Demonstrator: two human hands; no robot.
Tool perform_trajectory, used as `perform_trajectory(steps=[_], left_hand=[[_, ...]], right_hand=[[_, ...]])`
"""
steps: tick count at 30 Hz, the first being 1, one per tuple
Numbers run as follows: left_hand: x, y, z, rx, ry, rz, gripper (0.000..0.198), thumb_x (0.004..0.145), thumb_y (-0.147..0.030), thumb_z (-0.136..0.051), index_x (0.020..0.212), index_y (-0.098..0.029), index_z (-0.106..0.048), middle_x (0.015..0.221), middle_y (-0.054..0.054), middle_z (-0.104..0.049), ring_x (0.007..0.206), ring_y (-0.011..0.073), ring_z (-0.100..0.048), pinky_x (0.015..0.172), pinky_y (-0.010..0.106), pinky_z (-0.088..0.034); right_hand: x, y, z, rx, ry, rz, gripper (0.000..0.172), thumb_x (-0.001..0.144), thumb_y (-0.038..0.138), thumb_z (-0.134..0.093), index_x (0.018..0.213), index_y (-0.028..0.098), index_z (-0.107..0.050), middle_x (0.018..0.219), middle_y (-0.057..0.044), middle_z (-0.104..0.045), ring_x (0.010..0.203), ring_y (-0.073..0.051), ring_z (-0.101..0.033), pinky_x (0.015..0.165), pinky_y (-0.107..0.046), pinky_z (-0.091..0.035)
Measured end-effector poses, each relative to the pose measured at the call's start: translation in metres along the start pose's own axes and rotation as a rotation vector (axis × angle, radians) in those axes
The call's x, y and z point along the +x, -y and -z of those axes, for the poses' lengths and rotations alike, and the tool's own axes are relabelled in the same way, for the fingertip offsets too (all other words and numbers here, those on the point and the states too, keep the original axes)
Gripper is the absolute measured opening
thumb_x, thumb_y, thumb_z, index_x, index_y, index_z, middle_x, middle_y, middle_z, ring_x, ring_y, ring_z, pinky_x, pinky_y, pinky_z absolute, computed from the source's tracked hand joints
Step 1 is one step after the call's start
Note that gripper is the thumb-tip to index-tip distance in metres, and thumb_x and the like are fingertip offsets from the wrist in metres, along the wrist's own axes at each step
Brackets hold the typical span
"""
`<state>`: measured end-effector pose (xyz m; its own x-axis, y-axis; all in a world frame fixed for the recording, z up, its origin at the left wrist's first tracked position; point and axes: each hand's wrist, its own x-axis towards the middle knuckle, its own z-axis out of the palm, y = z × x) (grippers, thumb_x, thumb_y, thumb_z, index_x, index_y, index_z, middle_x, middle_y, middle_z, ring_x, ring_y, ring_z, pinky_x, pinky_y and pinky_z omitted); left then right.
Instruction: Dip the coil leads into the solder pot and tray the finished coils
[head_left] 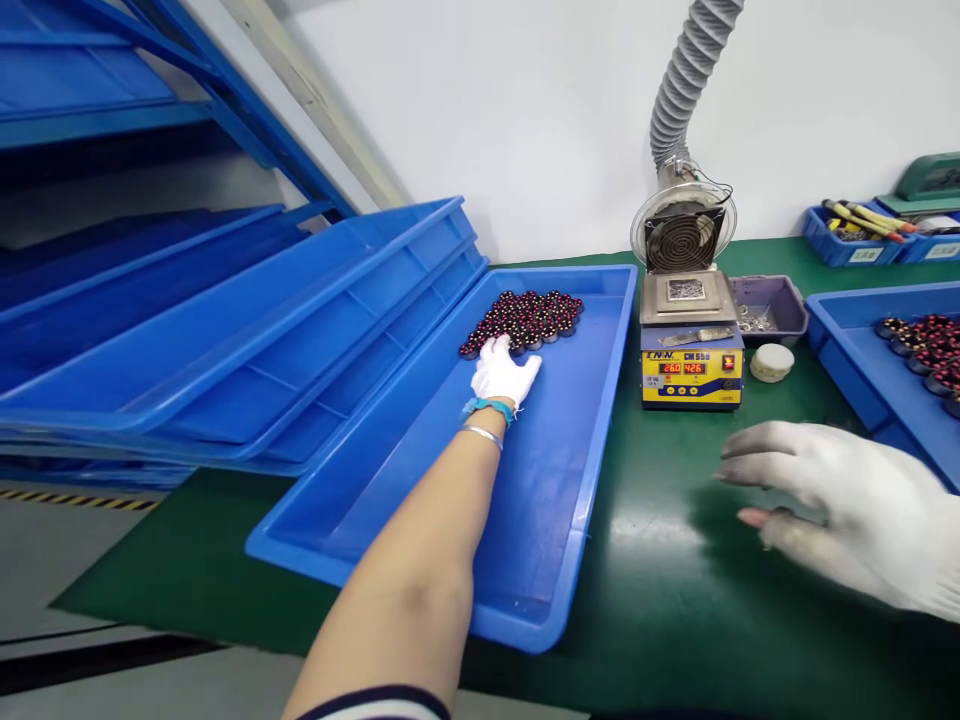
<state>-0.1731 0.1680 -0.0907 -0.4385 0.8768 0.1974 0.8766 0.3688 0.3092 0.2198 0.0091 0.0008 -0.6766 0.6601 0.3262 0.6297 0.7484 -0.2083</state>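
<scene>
My left hand [501, 372], in a white glove, reaches into a long blue tray [555, 500]. Its fingers meet the near edge of a packed cluster of small round black parts [529, 318] with red and gold spots on top. The thumb stands out to the right, away from the fingers, and I see nothing gripped. My right hand [840, 505], also gloved and slightly blurred, hovers above the green table [652, 580]. Its fingers and thumb are apart with nothing between them; a bare thumb tip shows through the glove.
A yellow-and-blue solder pot [691, 370] with lit red digits stands behind, under a fan and grey hose [690, 80]. Beside it are a grey bin [780, 300] and a round white tub [772, 362]. Another parts tray [862, 350] is right; stacked blue trays [300, 340] lean left.
</scene>
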Motion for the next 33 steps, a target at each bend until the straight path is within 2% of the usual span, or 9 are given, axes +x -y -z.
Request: perform_trajectory(steps=[2, 6, 8, 13, 20, 24, 27, 30, 33], left_hand=[[0.001, 0.001, -0.002, 0.005, 0.024, -0.029, 0.078, 0.072, -0.061, -0.058, 0.138, -0.025, -0.039, 0.151, 0.009, -0.030, 0.128, 0.0339, -0.042, 0.103, 0.043, -0.038], [0.004, 0.005, -0.008, 0.006, 0.006, 0.007, 0.065, 0.076, -0.064, -0.050, 0.126, -0.022, -0.053, 0.135, 0.011, -0.051, 0.121, 0.0303, -0.050, 0.102, 0.040, -0.040], [0.005, 0.007, -0.008, 0.009, -0.055, 0.062, 0.070, 0.078, -0.066, -0.045, 0.129, -0.019, -0.049, 0.132, 0.014, -0.052, 0.119, 0.0304, -0.051, 0.100, 0.040, -0.041], [0.017, 0.004, -0.007, 0.017, -0.136, 0.114, 0.093, 0.074, -0.074, -0.041, 0.144, -0.016, -0.026, 0.153, 0.016, -0.021, 0.130, 0.0366, -0.038, 0.103, 0.046, -0.038], [0.081, -0.004, -0.005, 0.075, -0.040, 0.016, 0.090, 0.072, -0.078, -0.035, 0.142, -0.022, -0.035, 0.154, 0.013, -0.020, 0.138, 0.0382, -0.023, 0.107, 0.056, -0.027], [0.124, -0.008, -0.010, 0.128, 0.018, -0.052, 0.090, 0.072, -0.079, -0.031, 0.143, -0.023, -0.033, 0.155, 0.011, -0.018, 0.139, 0.0386, -0.020, 0.106, 0.058, -0.026], [0.155, -0.009, -0.014, 0.171, 0.051, -0.108, 0.091, 0.073, -0.080, -0.027, 0.144, -0.023, -0.032, 0.156, 0.011, -0.016, 0.139, 0.0384, -0.019, 0.106, 0.057, -0.028], [0.178, -0.006, -0.020, 0.216, 0.089, -0.166, 0.092, 0.075, -0.080, -0.024, 0.143, -0.019, -0.033, 0.155, 0.013, -0.017, 0.137, 0.0369, -0.025, 0.106, 0.052, -0.030], [0.190, 0.000, -0.027, 0.267, 0.147, -0.208, 0.089, 0.077, -0.079, -0.023, 0.141, -0.017, -0.037, 0.151, 0.016, -0.028, 0.130, 0.0348, -0.039, 0.104, 0.047, -0.034]], right_hand=[[0.017, 0.008, -0.012, 0.092, 0.039, 0.042, 0.024, 0.085, 0.029, -0.055, 0.108, 0.025, -0.063, 0.117, -0.003, -0.062, 0.097, -0.019, -0.063, 0.081, -0.031, -0.053], [0.024, 0.007, -0.035, 0.186, 0.150, 0.046, 0.023, 0.083, 0.026, -0.056, 0.104, 0.022, -0.064, 0.113, -0.004, -0.063, 0.092, -0.021, -0.064, 0.081, -0.034, -0.053], [0.020, 0.002, -0.041, 0.189, 0.177, 0.026, 0.023, 0.083, 0.025, -0.055, 0.104, 0.022, -0.064, 0.113, -0.004, -0.063, 0.092, -0.021, -0.063, 0.081, -0.036, -0.053], [0.014, -0.008, -0.047, 0.142, 0.134, 0.036, 0.023, 0.085, 0.026, -0.053, 0.105, 0.022, -0.064, 0.113, -0.005, -0.062, 0.095, -0.022, -0.062, 0.081, -0.038, -0.053], [0.022, -0.038, -0.053, 0.027, 0.078, 0.078, 0.022, 0.089, 0.025, -0.048, 0.107, 0.022, -0.062, 0.112, -0.006, -0.063, 0.095, -0.022, -0.062, 0.078, -0.037, -0.053], [0.025, -0.057, -0.055, -0.012, 0.016, 0.014, 0.023, 0.091, 0.029, -0.047, 0.110, 0.023, -0.059, 0.113, -0.006, -0.062, 0.095, -0.021, -0.063, 0.076, -0.036, -0.054], [0.026, -0.058, -0.057, -0.011, -0.010, 0.004, 0.023, 0.091, 0.027, -0.049, 0.112, 0.025, -0.057, 0.112, -0.004, -0.062, 0.097, -0.020, -0.062, 0.076, -0.035, -0.054], [0.026, -0.052, -0.057, -0.006, -0.034, 0.025, 0.024, 0.090, 0.024, -0.049, 0.112, 0.025, -0.057, 0.110, -0.004, -0.064, 0.096, -0.018, -0.063, 0.075, -0.031, -0.055], [0.030, -0.047, -0.054, -0.001, -0.054, 0.028, 0.024, 0.089, 0.023, -0.050, 0.111, 0.024, -0.057, 0.107, -0.004, -0.065, 0.094, -0.016, -0.064, 0.073, -0.027, -0.055]])
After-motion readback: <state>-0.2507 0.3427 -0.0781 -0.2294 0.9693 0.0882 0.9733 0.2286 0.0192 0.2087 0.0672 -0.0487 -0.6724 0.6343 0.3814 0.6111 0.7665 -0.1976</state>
